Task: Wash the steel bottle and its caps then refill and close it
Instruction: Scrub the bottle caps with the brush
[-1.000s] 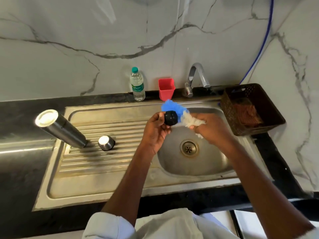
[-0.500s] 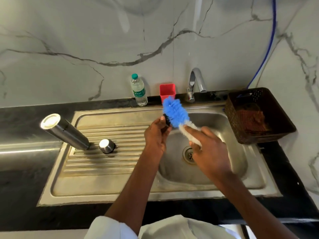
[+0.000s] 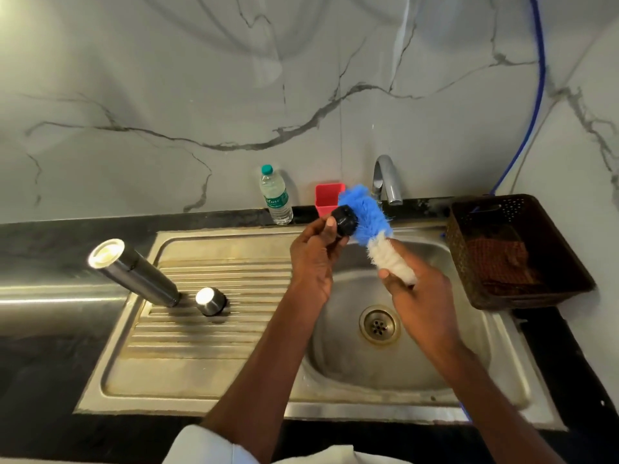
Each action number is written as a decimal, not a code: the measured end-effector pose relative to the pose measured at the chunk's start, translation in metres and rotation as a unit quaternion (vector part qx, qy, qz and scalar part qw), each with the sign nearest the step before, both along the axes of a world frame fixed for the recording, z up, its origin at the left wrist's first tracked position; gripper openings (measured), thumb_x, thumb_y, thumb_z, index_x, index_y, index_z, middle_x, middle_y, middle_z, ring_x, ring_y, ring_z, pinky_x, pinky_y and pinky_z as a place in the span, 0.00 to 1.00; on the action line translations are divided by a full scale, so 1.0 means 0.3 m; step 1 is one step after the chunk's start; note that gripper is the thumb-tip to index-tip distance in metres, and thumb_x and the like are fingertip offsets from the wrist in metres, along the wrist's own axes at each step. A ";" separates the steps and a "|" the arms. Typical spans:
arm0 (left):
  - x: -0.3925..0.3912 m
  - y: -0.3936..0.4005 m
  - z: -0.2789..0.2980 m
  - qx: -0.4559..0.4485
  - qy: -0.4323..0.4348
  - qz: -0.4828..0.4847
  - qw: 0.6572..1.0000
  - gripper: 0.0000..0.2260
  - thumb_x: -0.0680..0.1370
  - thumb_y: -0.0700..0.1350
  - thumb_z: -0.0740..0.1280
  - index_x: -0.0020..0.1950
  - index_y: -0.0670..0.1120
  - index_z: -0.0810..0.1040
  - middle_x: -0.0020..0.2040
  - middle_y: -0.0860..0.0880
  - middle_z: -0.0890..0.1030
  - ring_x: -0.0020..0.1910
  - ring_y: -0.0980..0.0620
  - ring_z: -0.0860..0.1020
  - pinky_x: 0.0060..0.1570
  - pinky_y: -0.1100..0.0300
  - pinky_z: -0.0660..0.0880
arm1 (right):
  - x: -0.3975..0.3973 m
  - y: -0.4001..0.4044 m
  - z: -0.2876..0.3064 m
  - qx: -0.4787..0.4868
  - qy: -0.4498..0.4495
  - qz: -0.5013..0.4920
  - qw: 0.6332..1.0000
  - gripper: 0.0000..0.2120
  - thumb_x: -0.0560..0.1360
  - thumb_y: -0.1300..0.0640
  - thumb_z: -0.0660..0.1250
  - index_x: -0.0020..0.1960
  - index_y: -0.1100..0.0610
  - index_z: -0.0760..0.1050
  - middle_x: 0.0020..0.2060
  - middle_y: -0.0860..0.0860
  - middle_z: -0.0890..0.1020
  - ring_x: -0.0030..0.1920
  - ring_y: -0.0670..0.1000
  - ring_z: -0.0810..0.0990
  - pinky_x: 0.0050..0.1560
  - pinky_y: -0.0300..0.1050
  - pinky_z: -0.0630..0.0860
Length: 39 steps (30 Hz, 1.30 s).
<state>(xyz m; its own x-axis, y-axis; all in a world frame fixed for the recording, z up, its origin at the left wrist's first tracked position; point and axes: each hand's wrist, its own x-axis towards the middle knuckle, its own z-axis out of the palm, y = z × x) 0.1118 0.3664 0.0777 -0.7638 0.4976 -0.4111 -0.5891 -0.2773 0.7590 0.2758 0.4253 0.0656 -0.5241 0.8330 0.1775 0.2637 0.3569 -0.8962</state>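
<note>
Over the sink bowl (image 3: pixel 338 356), my left hand (image 3: pixel 315 259) grips a small black inner cap (image 3: pixel 345 221) by its side. My right hand (image 3: pixel 418 296) holds a bottle brush (image 3: pixel 368 216) with blue and white bristles, and the blue part presses against the cap. The steel bottle (image 3: pixel 134 272) stands upside down on the ribbed drainboard at the left. A steel outer cap (image 3: pixel 210 301) rests beside it on its right.
The tap (image 3: pixel 385 177) is behind the bowl with no water running. A plastic water bottle (image 3: pixel 276 195) and a red cup (image 3: pixel 328 197) stand against the marble wall. A brown basket (image 3: pixel 516 252) with a cloth sits on the right counter.
The brush has swung from lying across the cap to pointing up and away, its blue head now beside the cap. Both hands rose slightly toward the tap.
</note>
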 end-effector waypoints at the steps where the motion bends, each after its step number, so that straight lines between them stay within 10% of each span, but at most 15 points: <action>1: -0.001 0.001 0.000 0.013 -0.006 0.002 1.000 0.07 0.80 0.37 0.72 0.57 0.40 0.84 0.58 0.39 0.86 0.56 0.43 0.85 0.57 0.51 0.84 | -0.007 -0.009 -0.010 -0.028 0.019 0.002 0.999 0.23 0.78 0.60 0.72 0.70 0.43 0.77 0.54 0.40 0.85 0.49 0.35 0.83 0.51 0.31 0.77; 4: 0.029 0.010 -0.003 0.009 0.011 -0.031 0.999 0.06 0.79 0.36 0.73 0.55 0.42 0.84 0.56 0.42 0.87 0.57 0.44 0.86 0.55 0.53 0.85 | -0.031 0.020 -0.022 -0.351 0.120 0.014 0.929 0.16 0.81 0.59 0.67 0.67 0.46 0.78 0.36 0.47 0.79 0.24 0.41 0.69 0.21 0.35 0.66; 9: 0.066 0.018 -0.001 -0.046 -0.002 -0.060 0.997 0.05 0.79 0.40 0.74 0.54 0.47 0.85 0.47 0.51 0.87 0.48 0.54 0.83 0.51 0.58 0.77 | -0.009 0.054 -0.050 -0.691 0.229 0.135 0.672 0.09 0.81 0.51 0.61 0.57 0.54 0.73 0.34 0.51 0.68 0.20 0.41 0.61 0.15 0.33 0.57; 13: 0.112 0.009 -0.047 -0.098 0.035 -0.061 0.993 0.06 0.77 0.39 0.76 0.52 0.48 0.86 0.47 0.50 0.88 0.51 0.51 0.83 0.60 0.53 0.77 | -0.012 0.052 -0.075 -0.701 0.208 0.128 0.670 0.11 0.81 0.51 0.61 0.60 0.54 0.70 0.34 0.51 0.70 0.20 0.41 0.62 0.15 0.33 0.58; 17: 0.076 -0.002 -0.034 -0.105 0.093 -0.001 0.990 0.13 0.76 0.32 0.74 0.58 0.45 0.87 0.46 0.55 0.88 0.43 0.62 0.85 0.45 0.66 0.81 | 0.022 0.020 -0.053 -0.720 0.202 0.128 0.651 0.08 0.81 0.52 0.62 0.55 0.56 0.73 0.34 0.52 0.69 0.20 0.41 0.61 0.14 0.32 0.58; 22: 0.092 0.018 -0.018 -0.133 0.195 -0.072 0.969 0.15 0.75 0.31 0.75 0.59 0.43 0.87 0.54 0.48 0.88 0.46 0.60 0.85 0.43 0.71 0.79 | 0.010 0.062 -0.072 -0.778 0.252 0.167 0.551 0.22 0.66 0.60 0.83 0.48 0.61 0.71 0.34 0.50 0.68 0.23 0.41 0.56 0.14 0.35 0.62; 27: 0.067 0.022 -0.061 -0.176 0.232 0.015 0.957 0.15 0.73 0.32 0.78 0.56 0.46 0.88 0.51 0.51 0.88 0.49 0.58 0.86 0.48 0.65 0.82 | 0.011 0.018 -0.027 -0.672 0.199 0.068 0.710 0.05 0.82 0.54 0.63 0.55 0.55 0.73 0.34 0.53 0.70 0.19 0.41 0.60 0.15 0.33 0.58; 32: 0.021 -0.008 -0.089 -0.199 0.181 0.011 0.963 0.11 0.73 0.33 0.78 0.53 0.44 0.88 0.49 0.49 0.89 0.51 0.49 0.87 0.54 0.53 0.84 | 0.041 -0.026 -0.043 -0.169 -0.016 -0.009 0.985 0.21 0.77 0.53 0.74 0.68 0.43 0.77 0.47 0.43 0.85 0.37 0.40 0.81 0.37 0.34 0.75; 34: 0.051 -0.012 -0.100 -0.186 0.203 -0.041 0.960 0.10 0.74 0.33 0.78 0.54 0.42 0.87 0.49 0.48 0.89 0.50 0.49 0.87 0.49 0.58 0.83 | 0.036 -0.023 -0.019 -0.038 -0.084 -0.005 0.996 0.23 0.77 0.53 0.73 0.72 0.45 0.76 0.56 0.44 0.85 0.52 0.42 0.83 0.49 0.26 0.71; 39: 0.025 -0.016 -0.130 -0.226 0.225 -0.020 0.948 0.14 0.71 0.32 0.80 0.54 0.43 0.86 0.49 0.47 0.89 0.51 0.47 0.87 0.45 0.54 0.86 | 0.048 -0.026 0.101 0.098 -0.291 0.050 0.950 0.28 0.80 0.51 0.68 0.77 0.38 0.65 0.55 0.52 0.84 0.54 0.57 0.81 0.50 0.48 0.75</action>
<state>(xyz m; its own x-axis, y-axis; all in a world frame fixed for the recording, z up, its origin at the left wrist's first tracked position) 0.1193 0.3617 0.0388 -0.8967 0.3810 -0.2254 -0.1801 0.1512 0.9720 0.2901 0.4176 0.0959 -0.6564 0.7541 -0.0201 0.6499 0.5518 -0.5226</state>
